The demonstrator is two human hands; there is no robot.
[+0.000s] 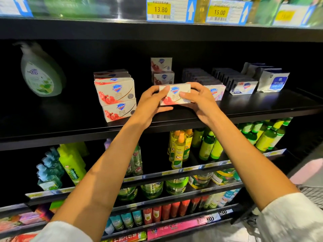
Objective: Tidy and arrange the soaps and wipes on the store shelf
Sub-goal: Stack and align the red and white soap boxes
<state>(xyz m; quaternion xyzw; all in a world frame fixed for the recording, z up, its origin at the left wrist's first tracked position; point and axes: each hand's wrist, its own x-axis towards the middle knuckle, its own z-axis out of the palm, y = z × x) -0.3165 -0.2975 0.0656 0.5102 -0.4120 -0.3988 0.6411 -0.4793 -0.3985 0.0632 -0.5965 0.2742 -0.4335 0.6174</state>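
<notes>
Both hands pinch white pomegranate-print soap box (174, 93) by its ends, left hand (150, 103), right hand (199, 100); long axis sideways, just above black shelf (262, 105) front; matching stack (116, 96) lies left, nearer left hand.

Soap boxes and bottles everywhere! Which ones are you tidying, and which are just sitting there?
Part of the job:
- soap box, held by the left hand and right hand
- pomegranate soap stack
- blue soap boxes
- wipes packs

Just sitting there:
- pump bottle
- green bottles on the shelf below
- price tags
</notes>
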